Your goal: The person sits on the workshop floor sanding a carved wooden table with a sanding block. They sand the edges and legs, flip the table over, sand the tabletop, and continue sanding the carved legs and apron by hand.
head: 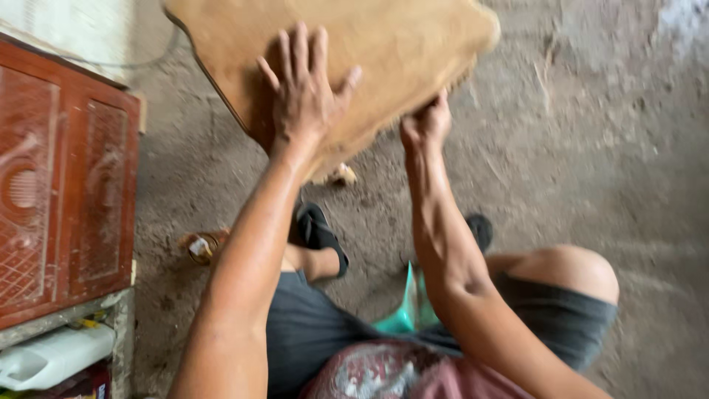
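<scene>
One wooden board (384, 52), two hands (306, 92) on it

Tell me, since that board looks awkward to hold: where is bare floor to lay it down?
Bare floor lies right of the wooden board and right hand. Below the left hand it is crowded: sandalled foot, small bottle, red cabinet.

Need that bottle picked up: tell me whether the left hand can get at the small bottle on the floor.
Probably not right now: the left hand is pressed flat on the wooden board, while the bottle lies low beside the left forearm.
</scene>
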